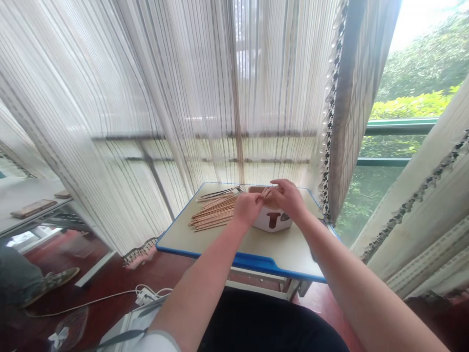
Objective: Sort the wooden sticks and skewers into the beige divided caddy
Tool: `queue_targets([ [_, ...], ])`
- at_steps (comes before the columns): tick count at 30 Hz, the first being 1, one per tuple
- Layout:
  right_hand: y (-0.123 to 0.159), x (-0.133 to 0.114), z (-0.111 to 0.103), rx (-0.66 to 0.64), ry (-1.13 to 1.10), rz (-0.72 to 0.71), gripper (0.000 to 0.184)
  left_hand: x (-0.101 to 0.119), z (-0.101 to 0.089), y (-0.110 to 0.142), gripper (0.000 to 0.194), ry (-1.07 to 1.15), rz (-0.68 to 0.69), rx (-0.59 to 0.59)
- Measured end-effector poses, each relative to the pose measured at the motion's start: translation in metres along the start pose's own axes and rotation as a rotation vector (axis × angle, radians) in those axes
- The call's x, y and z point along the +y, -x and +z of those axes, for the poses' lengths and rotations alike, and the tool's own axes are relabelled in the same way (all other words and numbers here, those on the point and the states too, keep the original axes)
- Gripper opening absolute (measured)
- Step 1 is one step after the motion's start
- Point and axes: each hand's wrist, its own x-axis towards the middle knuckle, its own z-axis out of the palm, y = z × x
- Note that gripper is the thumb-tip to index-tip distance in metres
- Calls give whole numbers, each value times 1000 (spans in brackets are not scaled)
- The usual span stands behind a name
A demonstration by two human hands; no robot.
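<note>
Over a white, many-sided box [271, 222] with brown shapes on its side, both my hands come together. My left hand [248, 208] is closed, thumb and fingertips pinching short lengths of thin wooden sticks [267, 192] above the box's opening. From the other side, my right hand [288, 198] curls its thumb and fingers around the same sticks; its fingertips are partly hidden. A pile of long thin wooden sticks [213, 213] lies to the left of my left hand. Behind that pile rests a slim metal tool [221, 193], too small to identify.
The small table [183, 234] has a blue rim, and a sheer striped curtain [205, 98] hangs behind it. On the floor at left are a white cable and plug [146, 295], and a person's shoe [54, 283]. Another table [36, 200] stands far left.
</note>
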Motion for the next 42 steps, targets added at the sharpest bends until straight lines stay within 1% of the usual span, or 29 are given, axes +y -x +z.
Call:
queue_targets([
  [4,0,0,-2,13,-20,-15,24,-1,0,2,21,-63,32,-30],
  [8,1,2,-1,12,-4,-17,24,-1,4,4,20,-95,16,-51],
  [13,1,5,0,41,12,-14,26,3,5,2,20,-114,-16,-45],
  [17,4,4,2,26,23,-7,30,4,6,0,23,-120,-9,-38],
  [21,8,-2,4,77,46,-110,26,2,11,1,23,-158,49,-26],
  [24,8,-4,3,65,29,-162,19,3,11,5,22,-182,61,-7],
  [26,8,-4,2,57,24,-163,18,3,8,12,24,-177,63,30],
  [28,12,-7,0,91,25,-172,21,0,2,25,30,-158,44,115],
  [29,17,-11,0,139,27,-179,23,-4,-2,33,32,-152,22,167],
  [31,31,-25,3,283,31,-198,25,-16,-10,53,32,-164,-49,246],
  [32,40,-34,7,354,30,-220,25,-24,-15,64,31,-188,-95,248],
  [33,51,-43,14,399,27,-253,24,-34,-19,75,30,-226,-147,219],
  [34,61,-51,23,393,13,-315,24,-44,-22,85,29,-271,-202,163],
  [35,71,-58,35,316,-6,-388,23,-55,-26,95,28,-320,-253,90],
  [36,80,-62,49,196,-26,-451,23,-65,-29,104,28,-367,-300,12],
  [37,88,-64,65,63,-37,-488,24,-74,-31,111,27,-408,-341,-58],
  [38,95,-63,83,-75,-31,-490,26,-83,-32,118,27,-439,-375,-114],
  [39,99,-59,101,-171,-9,-444,29,-90,-33,123,25,-460,-403,-155],
  [41,105,-46,133,-259,109,-312,36,-99,-32,130,21,-475,-441,-201],
  [42,107,-38,146,-314,174,-251,37,-102,-30,132,20,-477,-445,-216],
])
